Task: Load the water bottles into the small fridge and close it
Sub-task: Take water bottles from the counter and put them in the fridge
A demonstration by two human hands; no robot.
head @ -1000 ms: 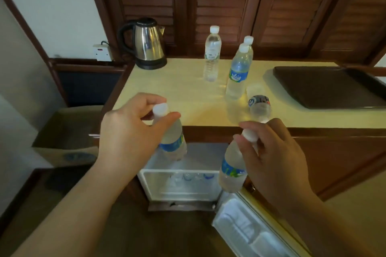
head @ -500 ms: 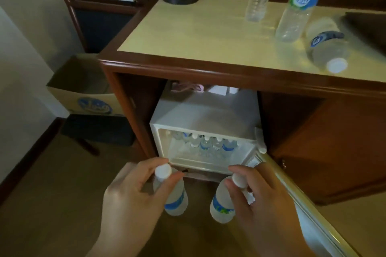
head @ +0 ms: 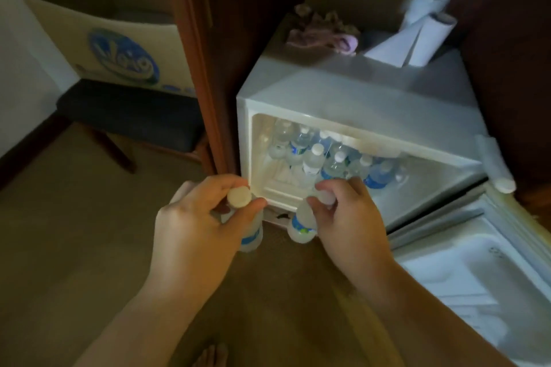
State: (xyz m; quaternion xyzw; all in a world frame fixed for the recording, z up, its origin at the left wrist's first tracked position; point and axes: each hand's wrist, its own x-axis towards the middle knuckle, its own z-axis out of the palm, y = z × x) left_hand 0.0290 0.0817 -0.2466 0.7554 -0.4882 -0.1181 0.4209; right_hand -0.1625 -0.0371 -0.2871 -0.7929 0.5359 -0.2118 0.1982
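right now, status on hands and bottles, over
Left hand pinches a bottle by its cap, right hand likewise on a second bottle. Both just outside the fridge, door open. Bottles inside crowd the shelf.

L hand [head: 193, 223], R hand [head: 348, 217], fingers curled, pinching
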